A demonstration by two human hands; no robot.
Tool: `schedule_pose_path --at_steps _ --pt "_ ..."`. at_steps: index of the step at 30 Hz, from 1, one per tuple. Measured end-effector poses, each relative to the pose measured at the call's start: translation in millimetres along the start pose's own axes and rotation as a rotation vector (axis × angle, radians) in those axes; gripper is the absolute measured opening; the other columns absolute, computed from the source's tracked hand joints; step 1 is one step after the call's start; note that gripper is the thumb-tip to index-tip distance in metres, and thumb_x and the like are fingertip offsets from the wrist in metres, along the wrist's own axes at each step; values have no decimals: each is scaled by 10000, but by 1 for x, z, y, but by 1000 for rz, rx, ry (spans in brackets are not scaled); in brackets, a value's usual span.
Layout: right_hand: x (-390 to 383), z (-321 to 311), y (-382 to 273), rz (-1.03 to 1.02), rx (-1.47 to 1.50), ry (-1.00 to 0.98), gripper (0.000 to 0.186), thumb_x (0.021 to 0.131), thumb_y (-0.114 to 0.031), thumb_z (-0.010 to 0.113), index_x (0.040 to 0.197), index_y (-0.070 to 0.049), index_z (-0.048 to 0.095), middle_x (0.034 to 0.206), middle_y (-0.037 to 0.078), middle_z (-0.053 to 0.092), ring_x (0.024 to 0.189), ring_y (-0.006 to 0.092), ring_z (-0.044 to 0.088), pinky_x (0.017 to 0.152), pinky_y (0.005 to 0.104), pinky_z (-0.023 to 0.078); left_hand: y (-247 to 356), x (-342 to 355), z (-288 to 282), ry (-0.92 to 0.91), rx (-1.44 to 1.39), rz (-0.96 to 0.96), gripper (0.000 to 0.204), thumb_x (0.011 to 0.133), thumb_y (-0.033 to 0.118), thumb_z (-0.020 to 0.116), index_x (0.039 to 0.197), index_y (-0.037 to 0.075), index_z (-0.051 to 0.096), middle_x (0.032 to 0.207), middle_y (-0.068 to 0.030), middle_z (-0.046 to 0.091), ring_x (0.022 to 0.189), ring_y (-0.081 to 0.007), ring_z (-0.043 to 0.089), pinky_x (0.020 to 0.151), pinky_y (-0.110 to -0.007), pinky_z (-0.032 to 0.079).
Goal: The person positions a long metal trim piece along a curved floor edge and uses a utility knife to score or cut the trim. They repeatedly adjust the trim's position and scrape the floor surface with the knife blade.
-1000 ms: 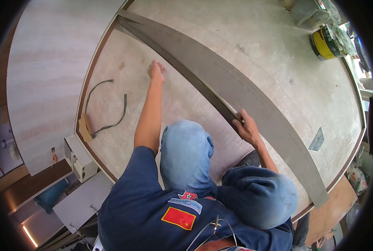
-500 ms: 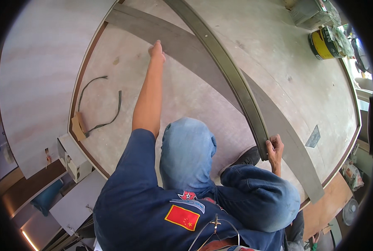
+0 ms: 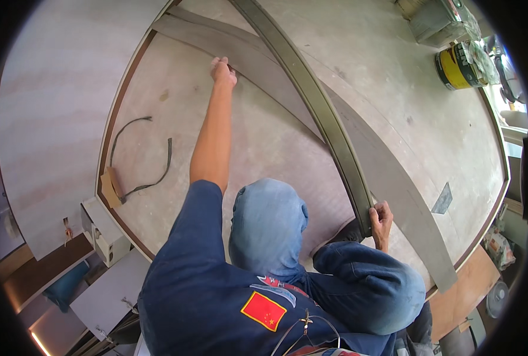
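Observation:
A long flat grey strip [image 3: 388, 169] runs across the pale floor from the far left to the near right. My left hand [image 3: 223, 72], arm stretched forward, is closed at the strip's near edge, partly covering it. An olive-brown grooved metal profile [image 3: 322, 107] crosses over the strip; its far end is cut off by the picture's top. At the profile's near end, beside my shoe [image 3: 342, 232], my right hand [image 3: 381, 224] grips it with the thumb against its side. Its fingertips are partly hidden.
A dark cord [image 3: 168, 160] lies on the left by a small cardboard piece [image 3: 111, 185]. A yellow-and-black bucket [image 3: 453, 66] and a grey container [image 3: 434, 26] stand far right. A dark flat piece [image 3: 442, 198] lies right. Brown edging [image 3: 111, 118] borders the floor.
My right hand and the profile's near end have shifted slightly left. A dark shadow line now shows along part of the strip's near edge. My left hand stays at nearly the same place.

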State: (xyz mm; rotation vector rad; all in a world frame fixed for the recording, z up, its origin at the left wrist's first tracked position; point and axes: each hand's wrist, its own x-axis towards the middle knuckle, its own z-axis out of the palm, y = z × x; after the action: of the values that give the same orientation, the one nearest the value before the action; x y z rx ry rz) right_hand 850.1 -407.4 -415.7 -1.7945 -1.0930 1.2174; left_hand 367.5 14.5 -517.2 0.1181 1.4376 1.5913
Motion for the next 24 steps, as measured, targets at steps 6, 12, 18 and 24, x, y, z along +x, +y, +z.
schedule_pose_path --at_steps 6,12,18,24 --pt "-13 -14 16 73 9 2 218 870 -167 643 748 -29 526 660 -16 479 615 66 444 557 242 365 23 -40 2 -88 -17 251 423 899 29 556 1276 144 401 965 -14 524 736 -116 482 609 -283 407" --pt "5 -7 6 55 -85 -14 255 844 -201 666 710 -20 546 601 -17 506 571 64 449 530 244 360 49 6 -10 -24 83 259 365 915 42 572 1236 140 428 883 2 518 756 -134 478 658 -322 413" --pt "15 -15 19 71 -160 -21 289 821 -241 680 687 -17 555 551 -10 484 544 71 430 499 263 346 31 76 -37 -21 190 101 243 905 36 575 1125 112 506 826 -4 534 656 -133 442 637 -356 424" --pt "26 -41 38 74 -238 -16 344 817 -273 685 661 -10 529 528 4 445 523 82 386 472 290 310 2 93 -34 30 177 -5 91 900 46 584 942 114 540 708 9 475 580 -122 410 629 -377 425"
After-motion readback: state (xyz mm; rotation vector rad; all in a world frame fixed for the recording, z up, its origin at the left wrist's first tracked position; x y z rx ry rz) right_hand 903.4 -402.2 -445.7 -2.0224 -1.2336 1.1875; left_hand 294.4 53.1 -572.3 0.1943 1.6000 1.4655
